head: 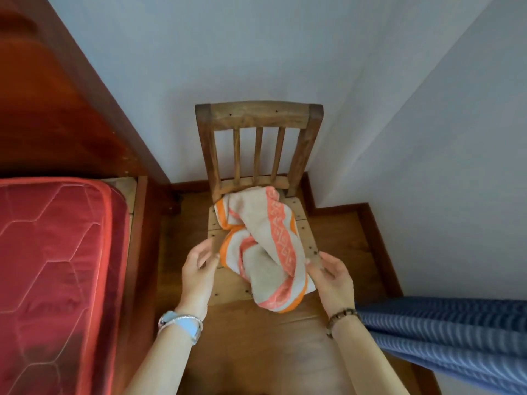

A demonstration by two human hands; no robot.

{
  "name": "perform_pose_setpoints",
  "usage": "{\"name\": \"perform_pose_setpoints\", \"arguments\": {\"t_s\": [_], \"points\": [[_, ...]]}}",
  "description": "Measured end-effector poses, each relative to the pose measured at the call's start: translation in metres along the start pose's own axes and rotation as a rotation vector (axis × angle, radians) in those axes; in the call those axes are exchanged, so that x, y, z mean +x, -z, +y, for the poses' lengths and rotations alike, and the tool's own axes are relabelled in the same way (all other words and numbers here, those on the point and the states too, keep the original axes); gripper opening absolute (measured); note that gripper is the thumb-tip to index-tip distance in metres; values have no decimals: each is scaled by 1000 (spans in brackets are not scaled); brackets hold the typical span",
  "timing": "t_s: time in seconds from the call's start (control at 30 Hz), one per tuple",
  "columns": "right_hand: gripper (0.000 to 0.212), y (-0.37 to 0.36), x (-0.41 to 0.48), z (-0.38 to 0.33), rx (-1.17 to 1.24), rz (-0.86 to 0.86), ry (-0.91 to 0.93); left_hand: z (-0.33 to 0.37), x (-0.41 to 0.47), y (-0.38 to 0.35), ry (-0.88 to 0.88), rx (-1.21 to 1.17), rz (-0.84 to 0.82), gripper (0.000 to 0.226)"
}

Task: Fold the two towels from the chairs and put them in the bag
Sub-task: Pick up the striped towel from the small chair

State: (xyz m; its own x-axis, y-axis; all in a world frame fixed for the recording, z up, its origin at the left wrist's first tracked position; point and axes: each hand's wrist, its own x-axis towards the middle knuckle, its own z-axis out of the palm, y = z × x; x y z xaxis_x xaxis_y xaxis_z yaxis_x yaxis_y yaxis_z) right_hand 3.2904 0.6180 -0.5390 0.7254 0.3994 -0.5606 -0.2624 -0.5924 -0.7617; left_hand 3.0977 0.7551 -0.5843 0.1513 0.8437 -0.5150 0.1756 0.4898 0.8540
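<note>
A crumpled beige towel with orange stripes [265, 240] is seen lying on the seat of a small wooden chair [258, 115], spread from the seat's back edge to its front edge, where one fold hangs over. The left hand [199, 266] is held just beside the towel's left side, fingers spread and loosely bent, nothing gripped. The right hand [330, 275] is held at the towel's right side near the seat's front right corner, fingers straight and apart; whether the cloth is touched cannot be told. A red mattress [57, 266] is seen to the left, and blue striped fabric [442, 332] to the right.
</note>
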Motion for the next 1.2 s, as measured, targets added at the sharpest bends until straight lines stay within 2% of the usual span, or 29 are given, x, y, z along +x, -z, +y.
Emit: {"name": "perform_pose_setpoints", "arguments": {"t_s": [0.13,0.3,0.4,0.47,0.5,0.57,0.7,0.8,0.93,1.07,1.2], "points": [[65,-23,27,26,-45,9,-66,-17,27,-10,-18,96,1,46],[64,-43,49,56,-77,34,-85,-36,44,-20,44,120,-15,48],[47,-45,53,60,-62,6,-128,-35,45,-25,117,96,7,41],[24,-43,48,54,-90,-38,-129,-30,40,-26,137,100,-19,20],[19,-42,43,49,-90,-48,-124,-24,35,-25,149,92,-42,15],[16,-37,30,33,-74,-47,-112,-11,24,-21,162,62,-69,13],[39,-23,-7,-8,-34,-39,-79,29,-12,-6,154,9,-66,8],[35,-8,-41,-47,-13,-81,-47,69,-51,7,118,-32,-43,11],[44,11,-91,-103,14,-133,0,121,-102,26,86,-33,-21,14],[19,33,-136,-157,34,-155,-16,172,-151,44,85,-33,-24,18],[24,51,-181,-210,10,-154,0,220,-193,64,59,-74,25,14]]}}
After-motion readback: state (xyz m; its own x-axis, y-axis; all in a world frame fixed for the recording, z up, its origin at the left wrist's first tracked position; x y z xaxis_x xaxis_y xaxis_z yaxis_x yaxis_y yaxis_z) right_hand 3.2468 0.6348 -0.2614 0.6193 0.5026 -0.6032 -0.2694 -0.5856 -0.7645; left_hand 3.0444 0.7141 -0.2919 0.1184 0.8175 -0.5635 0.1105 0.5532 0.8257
